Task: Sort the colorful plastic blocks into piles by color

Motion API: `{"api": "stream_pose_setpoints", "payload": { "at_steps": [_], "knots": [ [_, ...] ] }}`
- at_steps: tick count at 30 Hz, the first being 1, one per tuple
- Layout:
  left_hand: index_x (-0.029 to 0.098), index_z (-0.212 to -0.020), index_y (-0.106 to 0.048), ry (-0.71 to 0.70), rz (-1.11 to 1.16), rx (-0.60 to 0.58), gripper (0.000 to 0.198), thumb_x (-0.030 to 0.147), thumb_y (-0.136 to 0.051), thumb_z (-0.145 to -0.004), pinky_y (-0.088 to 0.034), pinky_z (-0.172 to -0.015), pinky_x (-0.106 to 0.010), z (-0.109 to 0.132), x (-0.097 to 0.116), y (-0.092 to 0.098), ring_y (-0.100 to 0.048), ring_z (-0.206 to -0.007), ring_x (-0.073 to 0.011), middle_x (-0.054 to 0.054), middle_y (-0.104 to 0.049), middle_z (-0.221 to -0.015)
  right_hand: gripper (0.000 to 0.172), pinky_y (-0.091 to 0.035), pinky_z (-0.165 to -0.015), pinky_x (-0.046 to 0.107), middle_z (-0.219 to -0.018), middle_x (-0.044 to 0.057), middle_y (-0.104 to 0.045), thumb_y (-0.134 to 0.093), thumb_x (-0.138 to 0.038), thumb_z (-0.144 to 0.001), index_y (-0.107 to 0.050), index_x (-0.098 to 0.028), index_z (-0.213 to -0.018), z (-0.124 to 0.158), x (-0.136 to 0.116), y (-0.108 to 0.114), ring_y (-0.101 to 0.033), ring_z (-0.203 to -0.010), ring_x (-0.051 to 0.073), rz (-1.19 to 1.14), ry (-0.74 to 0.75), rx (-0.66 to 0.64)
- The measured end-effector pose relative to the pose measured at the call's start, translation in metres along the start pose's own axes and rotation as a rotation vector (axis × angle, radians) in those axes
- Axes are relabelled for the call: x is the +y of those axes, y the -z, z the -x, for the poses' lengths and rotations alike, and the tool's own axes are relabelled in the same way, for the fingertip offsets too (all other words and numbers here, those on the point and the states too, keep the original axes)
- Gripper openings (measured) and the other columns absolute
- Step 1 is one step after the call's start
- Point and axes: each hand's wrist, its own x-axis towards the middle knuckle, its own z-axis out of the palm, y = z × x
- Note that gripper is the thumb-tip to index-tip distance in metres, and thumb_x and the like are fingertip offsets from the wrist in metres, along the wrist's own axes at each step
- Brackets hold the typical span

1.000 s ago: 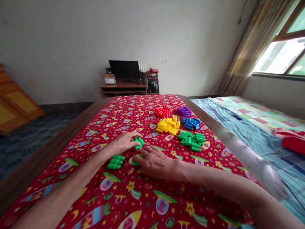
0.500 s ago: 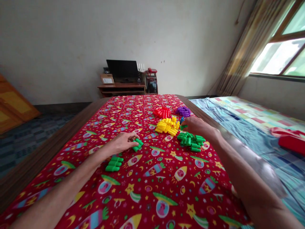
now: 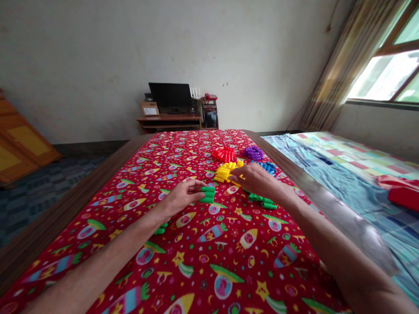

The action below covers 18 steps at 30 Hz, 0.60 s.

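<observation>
My left hand (image 3: 185, 196) pinches a small group of joined green plastic bullet-shaped blocks (image 3: 208, 195) above the cloth. More green blocks (image 3: 161, 228) lie on the cloth below my left forearm and are partly covered by it. My right hand (image 3: 255, 178) is over the piles, its fingers bent and pointing left beside the yellow blocks (image 3: 223, 172). Whatever its fingertips hold, if anything, cannot be made out. Beneath that hand lies a pile of green blocks (image 3: 269, 203), partly hidden. Blue blocks (image 3: 269, 167) show just behind it.
Red blocks (image 3: 224, 154) and purple blocks (image 3: 253, 152) lie farther back. A red patterned cloth (image 3: 196, 270) covers the table. A bed (image 3: 353, 174) stands along the right side. Against the far wall is a desk (image 3: 170, 117) with a monitor (image 3: 169, 96).
My left hand has moved right and lifted the joined green blocks. My right hand has come left and nearer, from beside the blue blocks, uncovering them and now hiding part of the yellow and green piles.
</observation>
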Motion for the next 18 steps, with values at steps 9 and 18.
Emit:
{"api": "stream_pose_setpoints", "payload": {
  "at_steps": [9,18],
  "knots": [
    [0.017,-0.121,-0.052,-0.076,-0.051,-0.051,0.059,0.052,-0.067,-0.076,-0.054,-0.085,-0.041,0.007,0.01,-0.005,-0.069,-0.095,-0.0265,-0.01,-0.072,-0.104,0.031,-0.046,-0.076,0.026,-0.1,0.011,-0.07,-0.057,-0.03,-0.092,-0.061,-0.014,-0.119,-0.004,-0.031,-0.015,-0.065,-0.088,0.017,-0.213,0.189,0.05],
    [0.024,-0.128,-0.059,-0.055,-1.003,-0.166,0.059,0.053,-0.058,-0.077,-0.041,-0.105,-0.045,0.038,0.002,0.073,-0.054,-0.123,-0.0323,-0.009,-0.058,-0.136,0.033,-0.049,-0.085,0.036,-0.114,0.014,-0.069,-0.059,-0.029,-0.09,-0.064,-0.016,-0.119,0.052,0.052,-0.02,-0.065,-0.101,0.025,0.012,-0.047,0.002]
  ]
}}
